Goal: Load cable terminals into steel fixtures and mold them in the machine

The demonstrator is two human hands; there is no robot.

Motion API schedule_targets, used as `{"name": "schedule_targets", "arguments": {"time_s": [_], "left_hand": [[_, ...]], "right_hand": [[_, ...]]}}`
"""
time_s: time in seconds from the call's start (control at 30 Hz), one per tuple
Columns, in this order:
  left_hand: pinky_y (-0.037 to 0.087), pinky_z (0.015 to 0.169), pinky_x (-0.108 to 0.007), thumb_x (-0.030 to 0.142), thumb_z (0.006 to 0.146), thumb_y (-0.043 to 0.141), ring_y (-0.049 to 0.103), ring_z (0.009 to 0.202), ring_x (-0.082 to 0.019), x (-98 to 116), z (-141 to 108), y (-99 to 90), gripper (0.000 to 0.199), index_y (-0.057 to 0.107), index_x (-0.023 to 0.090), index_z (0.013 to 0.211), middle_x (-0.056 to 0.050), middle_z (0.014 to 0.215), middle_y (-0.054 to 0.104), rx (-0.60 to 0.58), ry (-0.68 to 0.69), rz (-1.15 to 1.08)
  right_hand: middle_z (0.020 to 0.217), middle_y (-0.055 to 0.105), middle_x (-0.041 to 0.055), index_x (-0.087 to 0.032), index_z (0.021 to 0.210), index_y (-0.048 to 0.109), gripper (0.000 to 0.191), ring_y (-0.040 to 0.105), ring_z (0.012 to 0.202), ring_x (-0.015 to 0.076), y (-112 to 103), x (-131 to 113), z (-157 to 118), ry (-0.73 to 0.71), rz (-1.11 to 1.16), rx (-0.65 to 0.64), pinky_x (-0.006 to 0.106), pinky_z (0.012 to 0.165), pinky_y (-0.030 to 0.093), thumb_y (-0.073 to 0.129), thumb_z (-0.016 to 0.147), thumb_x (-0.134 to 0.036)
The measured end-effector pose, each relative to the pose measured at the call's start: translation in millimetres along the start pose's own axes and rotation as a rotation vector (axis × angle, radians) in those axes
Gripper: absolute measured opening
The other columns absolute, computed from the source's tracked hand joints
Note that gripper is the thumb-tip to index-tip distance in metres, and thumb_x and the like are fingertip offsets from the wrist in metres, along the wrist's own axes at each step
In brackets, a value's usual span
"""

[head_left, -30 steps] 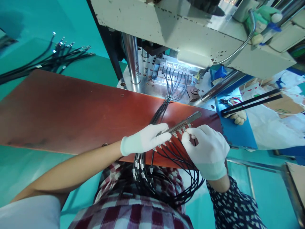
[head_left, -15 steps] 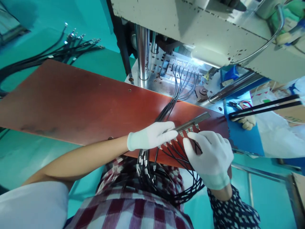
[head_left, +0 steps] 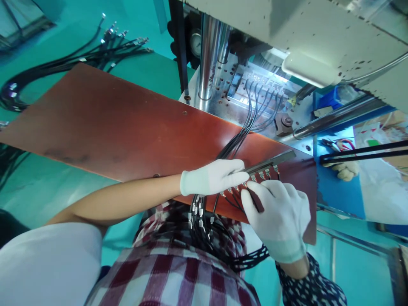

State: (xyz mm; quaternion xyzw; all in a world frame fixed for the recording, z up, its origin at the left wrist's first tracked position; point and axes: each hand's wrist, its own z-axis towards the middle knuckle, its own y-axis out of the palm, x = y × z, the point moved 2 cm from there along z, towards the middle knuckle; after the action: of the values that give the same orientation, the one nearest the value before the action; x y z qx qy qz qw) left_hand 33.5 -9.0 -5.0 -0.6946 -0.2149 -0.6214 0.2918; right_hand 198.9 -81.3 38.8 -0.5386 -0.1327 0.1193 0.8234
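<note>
My left hand [head_left: 219, 176], in a white glove, grips a narrow grey metal bar [head_left: 277, 160] between thumb and fingers. Along the bar's near edge sits a row of small metal cable connectors [head_left: 262, 174], with black cables running down from them. My right hand [head_left: 279, 216], also gloved in white, has thumb and forefinger pinched at one of these connectors and its cable, close to the left fingertips. Its fingers partly hide the cables. Below the left hand, a bundle of black cables with metal ends [head_left: 199, 214] hangs over the board's near edge onto my lap.
A reddish-brown board [head_left: 127, 123] lies under my hands. Beyond it stands a press with steel posts [head_left: 208, 59] and a lit mould [head_left: 255, 89] holding several thin cables. More black cables [head_left: 57, 63] lie at the far left. Pliers [head_left: 330, 144] and a glove [head_left: 347, 170] rest at right.
The camera view has shifted, so the board and press appear further right. My right hand has moved left along the connector row, nearer the left fingertips. My left hand keeps its grip on the bar.
</note>
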Motion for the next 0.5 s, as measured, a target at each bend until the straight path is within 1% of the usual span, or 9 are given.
{"name": "schedule_targets", "arguments": {"time_s": [0.07,0.2,0.37,0.43,0.5], "left_hand": [[0.041,0.057,-0.023,0.051,0.098,0.042,0.046,0.062,-0.01,-0.2,0.0,-0.3,0.038,0.041,0.019,0.078,0.004,0.068,0.045,0.006,0.005,0.005],[0.041,0.056,-0.023,0.048,0.099,0.039,0.047,0.06,-0.01,-0.2,0.1,-0.6,0.036,0.04,0.019,0.077,0.004,0.068,0.044,0.008,0.018,-0.003],[0.044,0.055,-0.022,0.048,0.1,0.039,0.052,0.06,-0.009,-1.5,-0.3,-0.3,0.036,0.04,0.018,0.078,0.004,0.071,0.047,-0.01,0.022,-0.042],[0.043,0.055,-0.022,0.049,0.099,0.039,0.052,0.059,-0.009,-2.3,-0.5,0.1,0.037,0.041,0.018,0.08,0.004,0.072,0.048,-0.012,0.013,-0.041],[0.042,0.055,-0.022,0.05,0.099,0.039,0.051,0.059,-0.008,-2.8,-0.4,0.5,0.037,0.042,0.018,0.08,0.005,0.071,0.048,-0.01,0.0,-0.029]], "right_hand": [[0.07,0.064,0.0003,-0.026,0.078,0.073,0.009,0.048,0.064,0.0196,3.1,-2.6,1.8,0.002,-0.003,-0.019,0.037,0.061,0.028,0.067,0.084,-0.029],[0.065,0.061,0.0004,-0.024,0.068,0.069,0.014,0.046,0.063,0.0189,10.2,-5.4,5.1,0.01,-0.007,0.017,0.038,0.062,0.028,0.067,0.082,-0.024],[0.064,0.061,-0.0002,-0.024,0.065,0.067,0.016,0.046,0.063,0.0175,13.2,-5.8,4.9,0.009,0.022,0.062,0.037,0.063,0.029,0.067,0.081,-0.022],[0.07,0.064,0.0001,-0.024,0.07,0.069,0.014,0.048,0.066,0.0181,11.1,-5.5,3.1,0.024,0.017,0.016,0.037,0.065,0.029,0.066,0.084,-0.025],[0.079,0.067,0.001,-0.025,0.084,0.073,0.01,0.052,0.071,0.0193,6.8,-5.6,0.2,0.043,-0.002,-0.037,0.037,0.067,0.03,0.065,0.087,-0.03]]}}
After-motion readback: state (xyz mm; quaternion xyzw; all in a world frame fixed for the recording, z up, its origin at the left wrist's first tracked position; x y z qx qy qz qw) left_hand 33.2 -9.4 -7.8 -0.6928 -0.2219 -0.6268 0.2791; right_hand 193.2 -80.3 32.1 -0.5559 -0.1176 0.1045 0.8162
